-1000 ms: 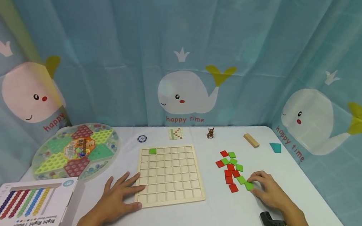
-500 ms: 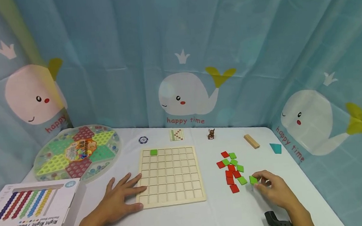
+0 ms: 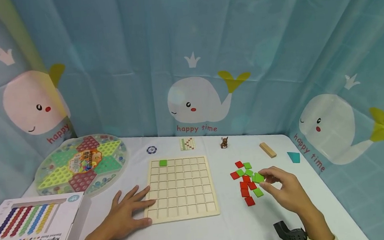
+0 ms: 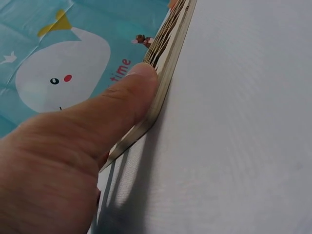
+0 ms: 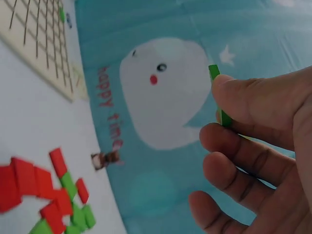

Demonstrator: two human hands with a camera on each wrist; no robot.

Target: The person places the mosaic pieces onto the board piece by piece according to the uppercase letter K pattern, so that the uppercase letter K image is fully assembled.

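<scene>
My right hand (image 3: 286,188) pinches a green square tile (image 3: 259,177) between thumb and fingers, above the loose tiles. In the right wrist view the tile (image 5: 225,118) stands edge-on, with the other fingers loosely bent below it. My left hand (image 3: 123,215) lies spread with its fingertips on the left edge of the wooden grid board (image 3: 181,191). Its thumb (image 4: 141,80) rests against the board's corner in the left wrist view. One green tile (image 3: 163,163) sits in the board's far row, second square from the left.
Loose red tiles (image 3: 245,193) and green tiles (image 3: 258,192) lie right of the board. Behind stand a poker chip (image 3: 151,150), a pattern card (image 3: 187,144), a small animal figurine (image 3: 224,142), a wooden block (image 3: 267,150) and a teal piece (image 3: 294,157). Left are a boxed toy (image 3: 33,225) and a round game board (image 3: 54,176).
My right hand has picked the green tile up from the near end of the pile and carried it up and slightly left over the loose tiles. The left hand stays on the board.
</scene>
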